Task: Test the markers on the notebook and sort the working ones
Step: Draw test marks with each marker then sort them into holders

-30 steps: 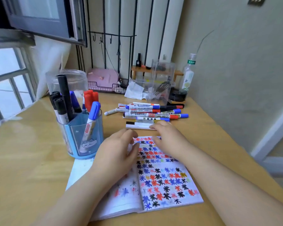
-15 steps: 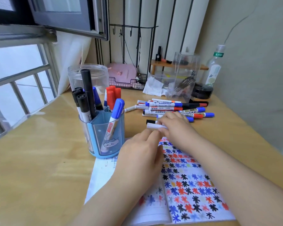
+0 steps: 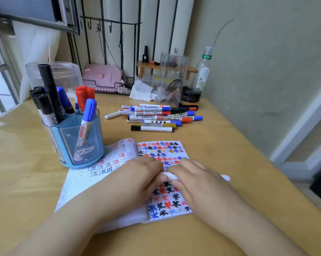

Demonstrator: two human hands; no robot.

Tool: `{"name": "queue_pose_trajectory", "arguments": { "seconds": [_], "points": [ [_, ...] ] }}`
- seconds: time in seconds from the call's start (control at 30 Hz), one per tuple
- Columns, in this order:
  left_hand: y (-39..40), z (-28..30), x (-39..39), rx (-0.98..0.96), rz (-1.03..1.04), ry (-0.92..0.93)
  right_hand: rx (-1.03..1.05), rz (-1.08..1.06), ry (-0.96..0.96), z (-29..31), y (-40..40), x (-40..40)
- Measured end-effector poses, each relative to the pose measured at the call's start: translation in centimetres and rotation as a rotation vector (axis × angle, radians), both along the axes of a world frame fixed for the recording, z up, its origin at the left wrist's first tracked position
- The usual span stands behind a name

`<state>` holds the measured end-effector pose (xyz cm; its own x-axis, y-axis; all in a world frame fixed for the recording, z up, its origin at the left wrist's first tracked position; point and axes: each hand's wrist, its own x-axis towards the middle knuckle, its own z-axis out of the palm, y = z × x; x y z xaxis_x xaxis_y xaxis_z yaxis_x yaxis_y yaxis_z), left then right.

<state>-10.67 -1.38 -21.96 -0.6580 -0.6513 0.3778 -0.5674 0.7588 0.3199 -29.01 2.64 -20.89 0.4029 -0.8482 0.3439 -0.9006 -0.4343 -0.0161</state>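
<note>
Both hands meet over the open notebook [image 3: 167, 200], its right page thick with small red, blue and black ink stars, its left page printed paper that bows up at the spine. The left hand [image 3: 135, 180] and right hand [image 3: 196, 182] each curl round the same white, smooth-barrelled marker [image 3: 171, 176], which lies crosswise just above the page; its rounded white end [image 3: 225, 177] pokes out past the right hand. The wooden table [image 3: 26, 182] is glossy and yellow, with bare surface to the left and along the right edge. A translucent blue plastic pen cup [image 3: 78, 141] touches the notebook's far left corner and holds capped black, blue and red markers upright. Beyond the notebook a loose heap of markers [image 3: 156, 117] lies flat, well apart from the hands
</note>
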Motion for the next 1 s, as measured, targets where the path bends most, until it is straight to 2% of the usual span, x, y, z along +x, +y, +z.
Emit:
{"name": "queue_pose_trajectory", "arguments": {
  "seconds": [0.2,0.3,0.4,0.5,0.63,0.83,1.0],
  "points": [
    [0.5,-0.7,-0.4,0.038,0.032,-0.069,-0.089,-0.032,-0.051,-1.2,0.9,0.4],
    [0.4,-0.5,-0.3,0.019,-0.016,-0.055,0.024,-0.054,-0.052,-0.5,1.5,0.5],
    [0.5,-0.5,-0.5,0.029,-0.052,-0.001,0.202,-0.016,-0.169,-0.4,1.7,0.1],
    [0.5,-0.2,-0.6,0.034,-0.065,0.047,0.234,0.079,-0.335,-0.4,1.6,-0.7],
    [0.7,0.3,-0.5,0.030,-0.057,0.103,0.275,0.133,-0.459,0.2,1.4,-1.3],
    [0.7,0.6,0.0,-0.004,0.064,0.070,0.428,-0.124,-0.456,1.2,1.6,-3.0],
    [0.6,0.4,-0.1,-0.038,0.086,0.033,0.580,-0.131,-0.507,2.7,2.6,-3.5]
  ]
}}
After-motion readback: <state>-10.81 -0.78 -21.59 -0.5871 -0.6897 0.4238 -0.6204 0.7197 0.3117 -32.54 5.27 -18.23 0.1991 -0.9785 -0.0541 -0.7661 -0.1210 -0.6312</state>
